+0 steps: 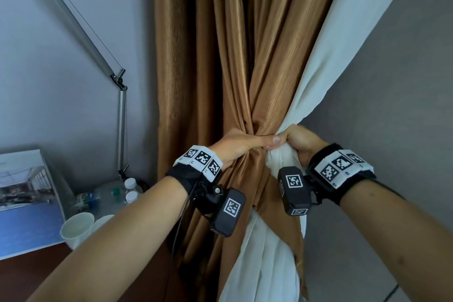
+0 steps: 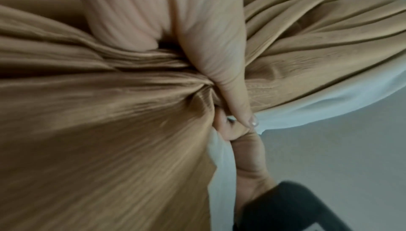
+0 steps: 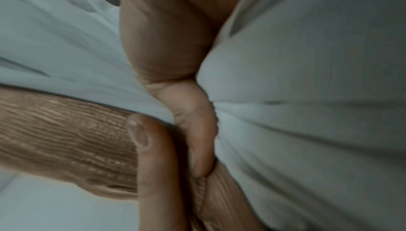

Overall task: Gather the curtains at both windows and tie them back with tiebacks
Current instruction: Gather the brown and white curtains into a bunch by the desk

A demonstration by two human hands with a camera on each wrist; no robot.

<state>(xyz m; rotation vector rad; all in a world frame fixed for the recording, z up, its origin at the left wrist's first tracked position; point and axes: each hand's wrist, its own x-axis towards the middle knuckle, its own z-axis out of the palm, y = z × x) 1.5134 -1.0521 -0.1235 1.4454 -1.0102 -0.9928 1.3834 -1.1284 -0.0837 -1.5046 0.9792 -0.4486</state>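
Ribbed golden-brown fabric curtain (image 1: 228, 68) and white sheer curtain (image 1: 326, 61): bunched; left hand (image 1: 241, 146) and right hand (image 1: 297, 141) clamped together round the waist, ready for a tieback.

Fingers (image 1: 270, 146) buried — curtain (image 1: 220, 56) folds

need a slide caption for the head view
Left hand and right hand grip the gathered brown curtain and white curtain together.

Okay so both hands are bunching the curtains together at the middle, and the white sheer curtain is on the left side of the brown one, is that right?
Not quite. In the head view both hands, left hand and right hand, do bunch the fabric at the middle, but the white sheer curtain hangs on the right of the ribbed brown curtain, not the left.
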